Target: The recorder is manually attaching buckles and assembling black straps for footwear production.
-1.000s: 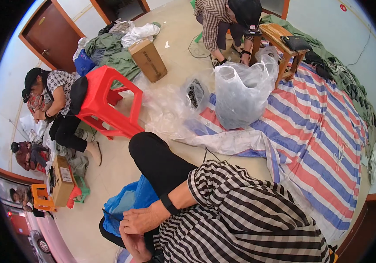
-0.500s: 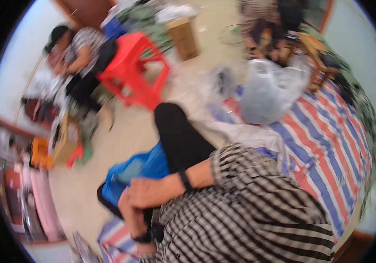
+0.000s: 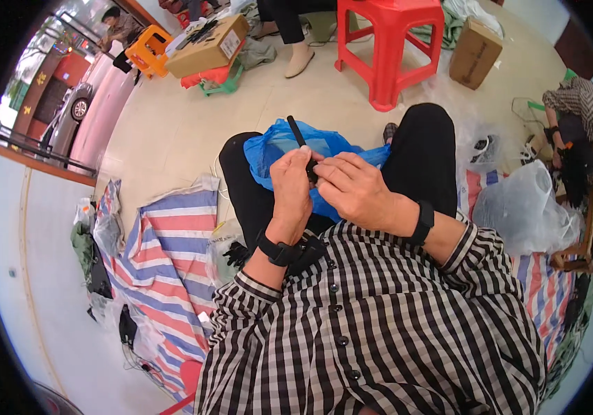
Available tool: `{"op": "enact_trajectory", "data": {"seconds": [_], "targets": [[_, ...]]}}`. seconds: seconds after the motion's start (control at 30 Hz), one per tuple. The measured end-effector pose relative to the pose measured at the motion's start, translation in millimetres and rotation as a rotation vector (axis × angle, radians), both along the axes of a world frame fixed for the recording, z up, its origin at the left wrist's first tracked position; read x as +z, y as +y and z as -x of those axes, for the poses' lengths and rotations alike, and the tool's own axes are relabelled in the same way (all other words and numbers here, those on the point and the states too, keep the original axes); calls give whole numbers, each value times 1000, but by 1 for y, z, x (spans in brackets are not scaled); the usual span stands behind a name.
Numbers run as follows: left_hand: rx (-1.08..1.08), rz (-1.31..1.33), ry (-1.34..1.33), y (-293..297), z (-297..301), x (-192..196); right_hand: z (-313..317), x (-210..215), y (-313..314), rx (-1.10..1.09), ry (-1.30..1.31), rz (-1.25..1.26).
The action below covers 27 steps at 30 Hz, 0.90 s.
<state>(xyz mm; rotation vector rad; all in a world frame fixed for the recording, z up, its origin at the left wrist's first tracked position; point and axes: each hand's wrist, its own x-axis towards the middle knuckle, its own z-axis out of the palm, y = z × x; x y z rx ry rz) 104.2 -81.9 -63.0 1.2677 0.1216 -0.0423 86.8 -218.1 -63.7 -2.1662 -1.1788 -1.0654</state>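
Black rod (image 3: 297, 131) is held up over the lap, above a blue plastic bag (image 3: 260, 158) spread between the knees. Long axis runs mostly away from the wearer's body, leaning a little left; the free end points outward and sits farther left than the held end. Apparently straight over its bare length.

Appearance: slim, dark, evenly black, blunt at the free tip; surface plain as far as it shows. Lower down, between the fingers, the dark shape looks wider and less regular.

Left hand (image 3: 291, 190) grips the rod, thumb and fingers closed around its lower part. Right hand (image 3: 359, 192) comes in from the other side, fingers bent and bunched, closed on the dark near end. Both wrists carry black bands.

Hard to make out: near end of the rod is covered by the fingers, so its full length and finish cannot be told; whether the wider dark portion is one piece with the rod or separate is unclear. The bag's lower part is hidden behind hands and forearms. Red stool (image 3: 388, 45) beyond the knees is cut off by the upper edge.
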Motion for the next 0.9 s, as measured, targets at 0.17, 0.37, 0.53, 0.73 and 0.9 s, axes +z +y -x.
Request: {"op": "enact_trajectory", "data": {"seconds": [0.17, 0.37, 0.53, 0.73, 0.9], "targets": [[-124, 81, 118, 14, 4, 11, -5, 3, 0, 55, 94, -78], [-148, 156, -11, 13, 19, 24, 6, 28, 5, 78, 138, -56], [26, 145, -37, 7, 35, 52, -4, 33, 8, 74, 125, 25], [-198, 316, 233, 25, 23, 31, -6, 44, 13, 125, 171, -51], [-300, 117, 213, 55, 46, 32, -15, 55, 3, 271, 984, -457]]}}
